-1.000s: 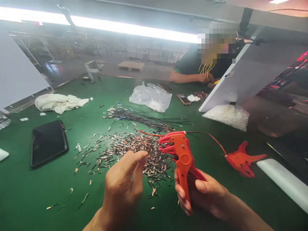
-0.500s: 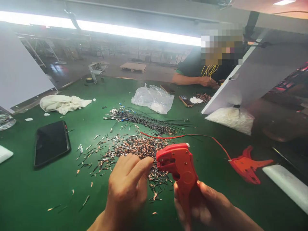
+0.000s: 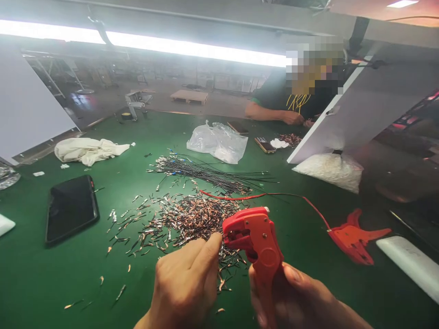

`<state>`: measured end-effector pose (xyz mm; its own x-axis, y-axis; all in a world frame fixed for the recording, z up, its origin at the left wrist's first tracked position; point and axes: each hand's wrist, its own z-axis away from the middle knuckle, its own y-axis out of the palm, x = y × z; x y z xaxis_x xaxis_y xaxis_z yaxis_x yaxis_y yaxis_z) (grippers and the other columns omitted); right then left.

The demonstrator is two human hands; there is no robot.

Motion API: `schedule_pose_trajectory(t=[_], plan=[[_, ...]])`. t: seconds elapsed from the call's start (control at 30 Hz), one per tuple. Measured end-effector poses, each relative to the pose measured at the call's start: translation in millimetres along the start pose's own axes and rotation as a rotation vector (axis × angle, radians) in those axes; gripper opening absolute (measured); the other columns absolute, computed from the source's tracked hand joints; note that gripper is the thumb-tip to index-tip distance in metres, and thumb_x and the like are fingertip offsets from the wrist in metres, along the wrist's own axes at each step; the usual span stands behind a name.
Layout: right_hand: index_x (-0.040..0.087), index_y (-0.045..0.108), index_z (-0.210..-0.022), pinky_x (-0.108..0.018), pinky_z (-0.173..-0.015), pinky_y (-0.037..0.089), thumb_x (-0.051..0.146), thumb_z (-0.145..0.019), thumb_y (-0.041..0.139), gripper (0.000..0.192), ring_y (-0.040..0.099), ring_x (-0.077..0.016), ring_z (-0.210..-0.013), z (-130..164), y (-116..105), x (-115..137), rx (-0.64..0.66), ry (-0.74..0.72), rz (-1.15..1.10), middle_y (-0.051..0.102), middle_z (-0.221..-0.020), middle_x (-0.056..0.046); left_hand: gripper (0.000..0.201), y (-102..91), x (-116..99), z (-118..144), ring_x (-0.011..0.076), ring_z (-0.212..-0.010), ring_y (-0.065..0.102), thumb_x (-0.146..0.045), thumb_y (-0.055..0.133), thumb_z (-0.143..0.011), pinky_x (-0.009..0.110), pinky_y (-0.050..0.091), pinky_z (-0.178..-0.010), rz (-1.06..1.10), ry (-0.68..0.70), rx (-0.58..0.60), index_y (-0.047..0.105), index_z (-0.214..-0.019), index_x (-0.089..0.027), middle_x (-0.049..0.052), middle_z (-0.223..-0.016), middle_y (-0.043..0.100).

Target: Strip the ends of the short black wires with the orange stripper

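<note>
"So, how do the two hands stand?"

"Close together, low in the view. The bare left hand (image 3: 187,274) shows its back, knuckles bent, foremost fingertip reaching right up to the mouth of the tool. Whether it pinches a wire I cannot tell, since its own fingers hide that."

"And the other?"

"The bare right hand (image 3: 295,297) is wrapped around the handle of a red-and-orange, pistol-shaped wire stripper (image 3: 267,251), fingers curled on one side, thumb on the other. The forearm slants in from the lower right. The tool is held upright, its blunt head pointing left, near the right edge of the scraps."

"What scraps?"

"A loose, bristly heap of short black wire offcuts with coppery and silvery ends (image 3: 195,217), thinning leftward over a smooth green tabletop (image 3: 137,283). Just beyond it lies a long, thin sheaf of black wires (image 3: 209,171), some with blue bits near their tips."

"Anything else around?"

"A second red-and-orange stripper (image 3: 351,235) lies flat to the right, with a thin red-and-dark cord (image 3: 236,198) running to it. Farther back sits a crumpled, see-through plastic bag (image 3: 217,141); to the left are a limp cream cloth (image 3: 89,151) and a flat, glossy black phone (image 3: 72,208)."
</note>
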<state>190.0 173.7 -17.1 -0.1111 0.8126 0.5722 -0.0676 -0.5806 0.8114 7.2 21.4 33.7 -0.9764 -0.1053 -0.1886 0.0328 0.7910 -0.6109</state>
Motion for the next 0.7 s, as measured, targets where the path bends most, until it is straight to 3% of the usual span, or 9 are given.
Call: schedule_pose_trajectory(t=[0.33, 0.5, 0.7], plan=[[0.012, 0.058, -0.11, -0.026, -0.064, 0.048, 0.053, -0.096, 0.05, 0.044, 0.065, -0.0165, -0.07, -2.3, 6.7, 5.7, -0.033, 0.009, 0.105, 0.068, -0.087, -0.01, 0.03, -18.0, 2.3, -11.3, 0.0101, -0.039, 0.047, 0.0, 0.045, -0.085, 0.02, 0.031, -0.039, -0.161, 0.058, 0.095, 0.064, -0.1, -0.017, -0.006, -0.052, 0.048], [0.013, 0.058, -0.109, -0.025, -0.063, 0.046, 0.055, -0.095, 0.051, 0.045, 0.061, -0.0142, -0.067, -2.9, 11.3, 9.0, -0.049, 0.029, 0.133, 0.065, -0.084, -0.007, 0.036, -19.2, 5.3, -9.7, 0.0106, -0.039, 0.049, 0.002, 0.045, -0.079, 0.02, 0.034, -0.039, -0.12, 0.055, 0.143, 0.063, -0.104, -0.016, -0.005, -0.054, 0.051], [0.011, 0.061, -0.105, -0.024, -0.057, 0.043, 0.062, -0.09, 0.054, 0.053, 0.057, -0.0122, -0.058, -3.1, 14.9, 11.9, -0.083, 0.06, 0.194, 0.063, -0.079, -0.007, 0.032, -20.0, 6.5, -11.8, 0.0111, -0.04, 0.055, 0.0, 0.046, -0.084, 0.019, 0.042, -0.04, 0.024, 0.026, 0.186, 0.059, -0.109, -0.014, -0.004, -0.055, 0.057]])
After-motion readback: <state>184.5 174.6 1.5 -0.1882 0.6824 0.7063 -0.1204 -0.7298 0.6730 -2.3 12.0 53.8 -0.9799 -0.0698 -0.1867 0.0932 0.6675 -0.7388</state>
